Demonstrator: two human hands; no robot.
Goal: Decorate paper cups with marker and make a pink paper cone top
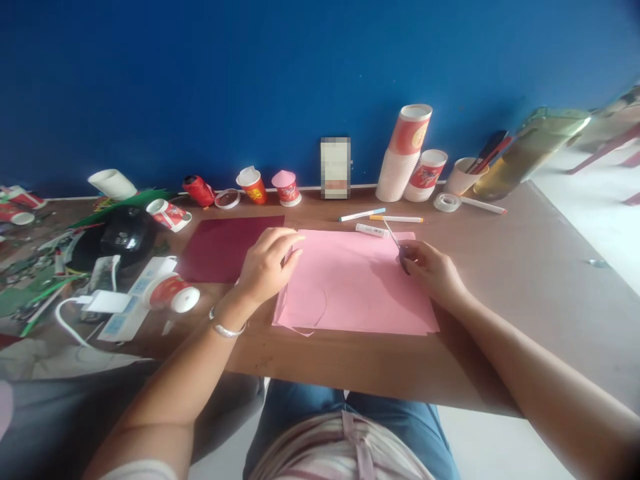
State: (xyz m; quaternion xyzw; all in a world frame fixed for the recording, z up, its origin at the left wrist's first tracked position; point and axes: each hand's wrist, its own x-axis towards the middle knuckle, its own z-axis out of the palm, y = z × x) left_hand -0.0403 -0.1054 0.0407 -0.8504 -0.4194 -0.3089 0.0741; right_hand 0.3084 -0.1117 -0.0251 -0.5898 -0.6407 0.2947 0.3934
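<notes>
A stack of pink paper (355,287) lies flat on the brown table in front of me, with a thin curved strip at its lower left. My left hand (270,263) is over the upper left edge of the paper, thumb and fingers apart and holding nothing. At the upper right of the sheets, my right hand (427,267) is closed around the dark handles of a pair of scissors (393,235), whose blades point away from me to the upper left. A white glue stick (372,231) rests by the paper's far edge, close to the blades.
Beyond the paper are a blue marker (362,215), an orange marker (397,219), stacked paper cups (397,175), a tape roll (447,202) and a leaning bottle (535,153). Dark red paper (225,250), a power strip (137,300) and a tipped cup (170,293) lie left.
</notes>
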